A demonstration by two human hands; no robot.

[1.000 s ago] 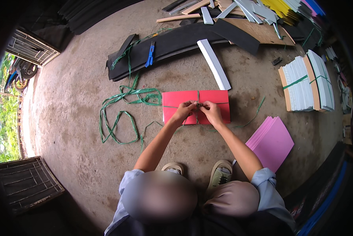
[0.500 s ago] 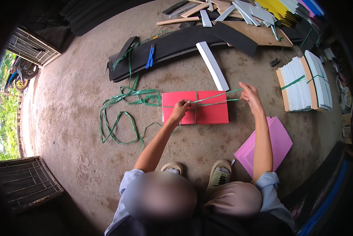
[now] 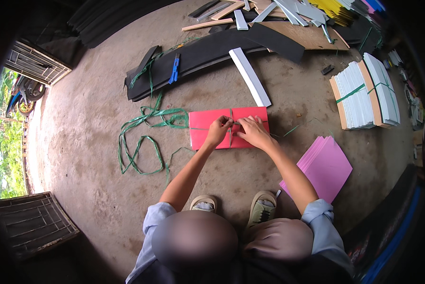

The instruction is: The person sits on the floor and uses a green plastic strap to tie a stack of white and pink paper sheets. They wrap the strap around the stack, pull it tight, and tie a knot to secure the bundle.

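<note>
A red bundle of flat sheets (image 3: 207,139) lies on the floor in front of me, bound crosswise with green plastic string (image 3: 231,113). My left hand (image 3: 218,131) rests over its middle, thumb and fingertips pinched on the string beside the crossing. Just right of it, my right hand (image 3: 255,131) reaches over the bundle, thumb and index finger apart near the crossing. What lies under its palm is hidden. A loose green strand (image 3: 292,130) trails on the floor past the bundle's right end. More tangled green string (image 3: 162,113) spreads to the left.
Pink sheets (image 3: 327,165) lie to the right, below a tied white stack (image 3: 352,102). Beyond the bundle are a white strip (image 3: 250,78), long black sheets (image 3: 198,57) and a blue cutter (image 3: 175,70). Scrap boards (image 3: 312,35) are piled at the far right.
My right hand has come in from the right, where it held the string stretched out, to the bundle's middle. That string now lies slack. My left hand stays at the crossing.
</note>
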